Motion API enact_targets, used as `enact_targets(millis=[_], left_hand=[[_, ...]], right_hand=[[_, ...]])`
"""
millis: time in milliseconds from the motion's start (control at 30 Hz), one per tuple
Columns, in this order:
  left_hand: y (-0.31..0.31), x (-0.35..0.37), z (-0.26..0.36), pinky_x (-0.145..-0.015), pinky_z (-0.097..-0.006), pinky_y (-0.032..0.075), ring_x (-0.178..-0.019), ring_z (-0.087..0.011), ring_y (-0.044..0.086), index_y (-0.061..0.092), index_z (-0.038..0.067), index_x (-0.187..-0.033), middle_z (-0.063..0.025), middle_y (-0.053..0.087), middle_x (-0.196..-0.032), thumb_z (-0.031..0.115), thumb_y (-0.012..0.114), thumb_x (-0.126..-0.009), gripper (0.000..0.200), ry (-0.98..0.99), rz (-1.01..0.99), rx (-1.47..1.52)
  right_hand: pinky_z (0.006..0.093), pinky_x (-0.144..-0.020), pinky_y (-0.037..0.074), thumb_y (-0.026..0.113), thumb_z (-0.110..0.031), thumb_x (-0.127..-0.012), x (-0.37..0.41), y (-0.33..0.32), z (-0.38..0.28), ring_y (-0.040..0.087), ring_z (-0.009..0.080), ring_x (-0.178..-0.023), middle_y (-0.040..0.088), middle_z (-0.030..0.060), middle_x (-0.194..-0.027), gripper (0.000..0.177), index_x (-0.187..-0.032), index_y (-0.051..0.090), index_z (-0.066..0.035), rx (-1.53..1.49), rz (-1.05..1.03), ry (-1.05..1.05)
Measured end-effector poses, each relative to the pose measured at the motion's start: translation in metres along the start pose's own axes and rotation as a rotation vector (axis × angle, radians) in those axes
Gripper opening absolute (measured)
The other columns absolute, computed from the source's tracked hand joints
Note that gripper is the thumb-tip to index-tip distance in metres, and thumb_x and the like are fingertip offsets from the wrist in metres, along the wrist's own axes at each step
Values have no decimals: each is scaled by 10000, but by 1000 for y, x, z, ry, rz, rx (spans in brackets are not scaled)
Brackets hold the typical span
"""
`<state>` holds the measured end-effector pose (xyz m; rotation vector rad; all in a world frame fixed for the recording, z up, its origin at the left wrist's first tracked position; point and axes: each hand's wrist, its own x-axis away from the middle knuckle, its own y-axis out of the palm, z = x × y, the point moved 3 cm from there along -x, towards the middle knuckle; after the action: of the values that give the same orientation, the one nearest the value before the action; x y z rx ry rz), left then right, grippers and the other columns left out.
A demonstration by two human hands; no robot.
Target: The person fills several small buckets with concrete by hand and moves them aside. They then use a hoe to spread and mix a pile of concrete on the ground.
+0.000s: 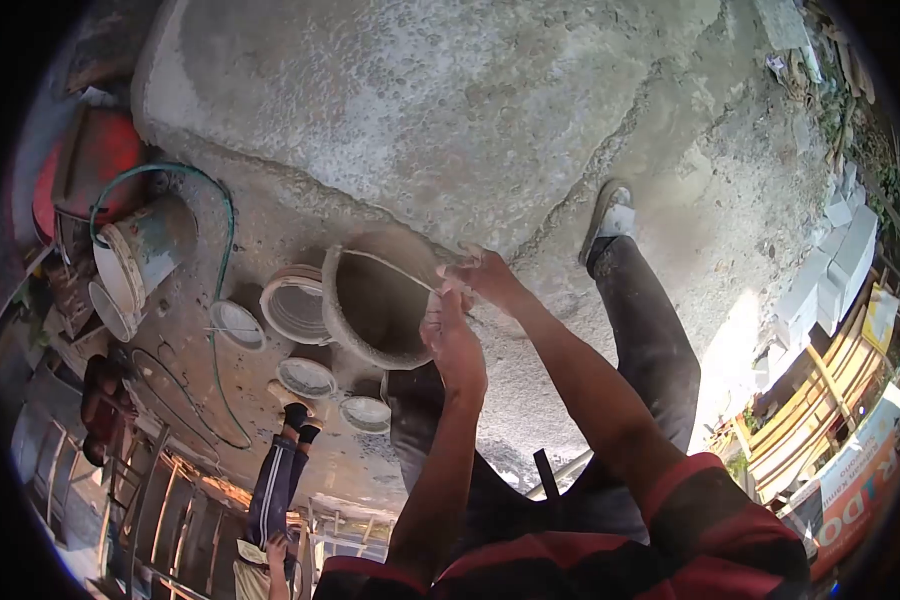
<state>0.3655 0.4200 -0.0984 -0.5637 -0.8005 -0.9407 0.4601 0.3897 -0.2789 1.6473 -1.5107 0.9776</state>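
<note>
The bucket [375, 300] sits in the middle of the scene on the rough ground, just left of both hands. It is crusted grey with cement and its mouth is turned toward the camera. A thin wire handle [390, 265] runs from its far left rim across the opening to the hands.

The right hand [485, 275] is closed around the end of that wire, fingers curled tight. The left hand [455, 345] is a closed fist just nearer, pressed against the bucket's right rim. It seems to clasp the same wire, though the fist hides the exact grip. Two fists close together on so thin a wire probably spread the load and keep the bucket from swinging.

The person's shoe [610, 215] is planted far to the right on the edge of the concrete slab [450, 100], likely as a brace.

Several smaller pails stand touching or just beside the bucket on its left and near side:
- a ribbed white pail [292, 305]
- a shallow pail [235, 325]
- two more pails [307, 377]

A green hose [220, 220] loops round them toward a big tilted tub [145, 250] farther left. Another person's legs [275, 480] show at the near left, well apart from the hands. Pale blocks [830, 270] are stacked at the right edge.
</note>
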Motion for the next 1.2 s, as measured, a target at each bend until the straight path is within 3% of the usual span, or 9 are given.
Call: enact_targets(millis=[100, 233, 300, 400, 533, 767, 1033, 1100, 1200], left_hand=[[127, 36, -11, -865, -268, 383, -837, -86, 487, 567, 100, -818, 30, 530, -811, 291, 600, -1042, 296, -49, -255, -118], [242, 31, -33, -887, -291, 392, -887, -111, 516, 570, 102, -814, 22, 537, -819, 302, 594, -1043, 305, -71, -488, -77], [286, -14, -46, -978, -341, 433, -945, -166, 568, 569, 82, -837, -19, 549, -858, 309, 570, -1057, 316, -58, -579, 4], [354, -116, -93, -1076, -414, 464, -998, -253, 612, 560, 35, -894, -83, 565, -903, 298, 521, -1078, 323, -155, -689, 339], [377, -229, -154, -966, -410, 509, -897, -267, 600, 531, 24, -899, -85, 551, -848, 249, 486, -1085, 296, -310, -599, 506], [211, -276, -151, -893, -401, 507, -800, -246, 554, 526, 51, -868, -59, 511, -787, 210, 498, -1060, 251, -193, -558, 222], [111, -234, -64, -794, -436, 463, -829, -246, 562, 587, -26, -969, -112, 607, -909, 304, 454, -1017, 359, -110, -313, -304], [105, -227, -48, -907, -502, 507, -1049, -445, 680, 587, -152, -1163, -346, 656, -1170, 295, 435, -1016, 495, -40, -317, -370], [63, -192, 13, -859, -493, 532, -988, -487, 700, 615, -157, -1103, -372, 679, -1036, 266, 467, -997, 460, 33, -301, -388]], right_hand=[[372, -864, 555, 839, -314, -845, -3, -123, -48, 681, 256, -1078, 686, 256, -1164, 770, -1333, 515, 186, -69, 70, 245], [366, -654, 570, 779, -191, -785, -22, -328, -69, 703, 241, -781, 720, 148, -943, 443, -1110, 689, 97, -297, 258, 88], [343, -665, 584, 668, -169, -840, -6, -399, -121, 692, 195, -772, 700, 97, -885, 366, -1099, 684, 90, 8, 442, -77], [451, -790, 593, 600, -209, -849, -69, -479, -134, 741, 410, -880, 746, 258, -928, 386, -1056, 678, 107, 665, 712, -374], [528, -923, 563, 625, -255, -822, -154, -406, -143, 700, 494, -1026, 717, 335, -1052, 446, -1123, 691, 68, 1092, 889, -161], [502, -812, 577, 645, -276, -802, -206, -273, -48, 704, 509, -890, 718, 318, -896, 428, -1011, 686, 95, 974, 807, -421], [469, -745, 587, 666, -226, -807, -215, -167, -20, 724, 418, -938, 692, 334, -976, 453, -1078, 641, 135, 398, 444, -516], [490, -760, 593, 656, -179, -820, -187, -154, -40, 720, 391, -913, 682, 273, -985, 411, -1091, 637, 129, 149, 351, -177], [523, -760, 616, 648, -106, -850, -191, -121, -36, 696, 339, -882, 639, 182, -1028, 348, -1118, 629, 114, -165, 107, 11]])
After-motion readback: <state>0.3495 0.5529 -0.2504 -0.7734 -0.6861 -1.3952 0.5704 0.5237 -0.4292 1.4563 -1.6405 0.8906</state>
